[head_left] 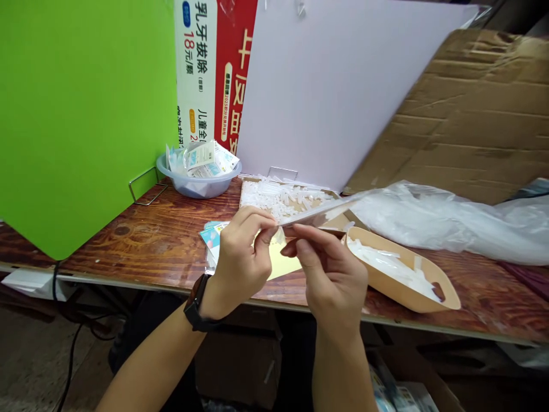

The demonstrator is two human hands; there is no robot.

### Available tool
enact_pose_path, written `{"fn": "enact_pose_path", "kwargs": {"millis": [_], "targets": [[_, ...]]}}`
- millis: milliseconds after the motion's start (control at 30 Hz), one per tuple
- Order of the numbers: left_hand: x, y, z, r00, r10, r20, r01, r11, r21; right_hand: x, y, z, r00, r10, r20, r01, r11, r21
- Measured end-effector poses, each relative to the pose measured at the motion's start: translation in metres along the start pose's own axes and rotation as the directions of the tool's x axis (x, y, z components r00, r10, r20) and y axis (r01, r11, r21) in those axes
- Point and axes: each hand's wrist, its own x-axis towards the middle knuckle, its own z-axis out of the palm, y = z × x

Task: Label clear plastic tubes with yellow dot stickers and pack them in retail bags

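A thin, clear plastic bag (319,214) is stretched nearly edge-on above the table, its far end rising to the right. My left hand (246,246), with a black band at the wrist, pinches the bag's near end between thumb and fingers. Just to the right, my right hand (332,266) is closed, thumb and fingertips together at the bag's lower edge; its exact grip is partly hidden. Below the hands lie a yellow sheet (285,260) and some printed blue-and-white packets (210,237), partly covered by my left hand.
A cardboard tray (343,220) of small white plastic pieces lies behind the hands. At right stands a tan basket (429,303) with white strips, near bulky clear plastic wrap (429,217). A blue bowl (197,186) holds packets. Green (86,114) and white boards (326,86) stand upright.
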Motion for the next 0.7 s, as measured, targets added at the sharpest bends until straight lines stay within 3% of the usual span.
{"fn": "enact_pose_path", "kwargs": {"millis": [133,400,700], "targets": [[0.0003,0.0024,0.0002,0.997,0.059,0.056,-0.059,0.998,-0.001,0.0022,0.0035,-0.0014,1.000,-0.022,0.006,0.023,0.998,-0.063],[0.0026,0.0066,-0.0028,0.963,0.192,0.187,-0.201,0.979,0.028,0.0045,0.0051,-0.0082,0.999,0.011,0.031,-0.011,1.000,-0.026],[-0.0001,0.0045,0.0024,0.975,0.142,0.169,-0.149,0.988,0.029,0.0098,0.0102,-0.0077,0.995,0.100,-0.010,-0.098,0.985,0.144]]}}
